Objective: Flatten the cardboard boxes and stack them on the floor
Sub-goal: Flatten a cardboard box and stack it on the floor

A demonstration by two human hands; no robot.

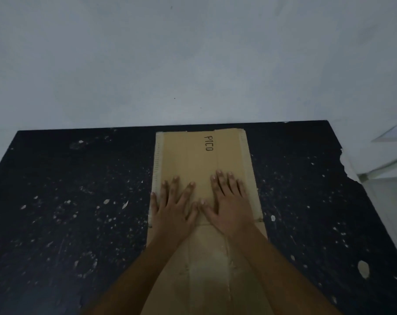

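A brown cardboard box (193,153) printed "PICO" lies flattened on a black, white-speckled surface (68,201), its far edge close to the wall. My left hand (172,208) presses down on the left half of the panel with fingers spread straight. My right hand (229,201) presses beside it on the right half, fingers straight too. The two thumbs almost touch in the middle. The box's near flaps run toward me between my forearms and are partly hidden by them.
A pale grey wall (193,64) rises straight behind the black surface. At the right, the surface has a chipped edge (347,164), with light tiled floor (393,201) beyond it. White paint flecks dot the black surface.
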